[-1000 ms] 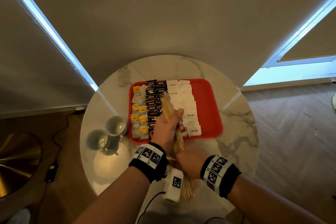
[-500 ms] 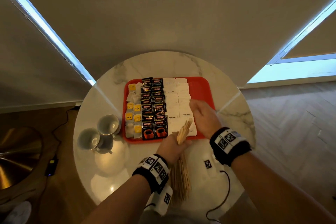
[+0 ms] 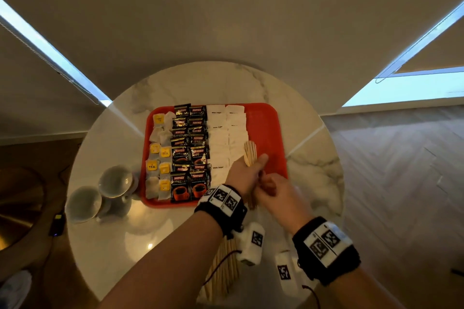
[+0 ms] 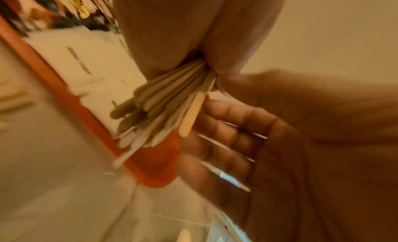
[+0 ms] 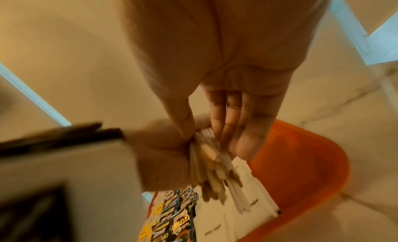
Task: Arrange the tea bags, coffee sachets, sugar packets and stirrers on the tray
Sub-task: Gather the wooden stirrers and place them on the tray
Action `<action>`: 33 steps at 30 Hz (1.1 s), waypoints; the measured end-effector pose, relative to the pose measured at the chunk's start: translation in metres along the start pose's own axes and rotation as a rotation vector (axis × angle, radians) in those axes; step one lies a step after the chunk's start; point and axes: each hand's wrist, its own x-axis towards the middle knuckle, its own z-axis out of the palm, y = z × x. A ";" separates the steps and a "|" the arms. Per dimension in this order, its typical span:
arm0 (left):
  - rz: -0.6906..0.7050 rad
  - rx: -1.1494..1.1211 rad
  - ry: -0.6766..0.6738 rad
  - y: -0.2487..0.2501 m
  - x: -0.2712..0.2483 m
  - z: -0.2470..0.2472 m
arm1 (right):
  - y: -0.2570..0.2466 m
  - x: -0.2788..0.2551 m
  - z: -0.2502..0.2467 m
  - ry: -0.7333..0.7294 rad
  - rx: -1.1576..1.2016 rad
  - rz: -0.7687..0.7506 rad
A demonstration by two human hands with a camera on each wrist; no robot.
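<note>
A red tray (image 3: 266, 123) holds tea bags (image 3: 159, 158) on its left, black coffee sachets (image 3: 189, 148) in the middle and white sugar packets (image 3: 223, 138) beside them. My left hand (image 3: 247, 173) grips a bundle of wooden stirrers (image 3: 249, 155) above the tray's near right part, tips pointing away. My right hand (image 3: 273, 190) meets the bundle's near end. In the right wrist view its thumb and fingers pinch the stirrers (image 5: 213, 160). The left wrist view shows the stirrers (image 4: 163, 109) fanning out below my fist. Several more stirrers (image 3: 223, 271) lie on the table under my left forearm.
Two grey cups (image 3: 115, 180) stand on the round marble table (image 3: 313, 170) left of the tray. The tray's right strip is bare red plastic. Walls and bright window strips surround the table; wooden floor lies to the right.
My left hand carried the stirrer bundle forward and right, over the tray's near right part. My right hand left the sugar packets and came back to the bundle's near end.
</note>
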 end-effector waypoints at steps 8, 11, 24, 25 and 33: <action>-0.127 -0.080 0.075 0.024 0.058 0.044 | 0.009 0.084 -0.017 0.139 -0.210 0.086; -0.183 -0.005 0.108 0.024 0.082 0.045 | 0.015 0.115 -0.024 0.129 -0.300 0.094; 0.083 0.364 0.050 0.027 0.073 0.038 | 0.024 0.135 -0.030 0.165 -0.484 0.070; 0.079 0.363 0.058 0.029 0.069 0.033 | 0.021 0.131 -0.030 0.172 -0.442 0.067; 0.118 0.418 0.071 0.009 -0.009 -0.038 | 0.024 0.042 0.014 0.003 -0.313 0.023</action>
